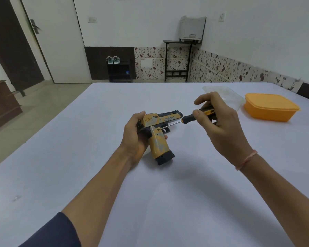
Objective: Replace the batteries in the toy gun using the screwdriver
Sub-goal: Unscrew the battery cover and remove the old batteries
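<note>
Between the hands, left hand (135, 138) grips the gun (159, 138); right hand (219, 120) pinches the screwdriver (191, 118), tip at the grip screw (unscrewing, likely): keep it seated and turn

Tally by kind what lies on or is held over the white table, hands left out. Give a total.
Toy gun: 1
Screwdriver: 1
Containers: 2 (orange container, clear container)
Total: 4
A speck at lower left is too small to identify; not counted.
</note>
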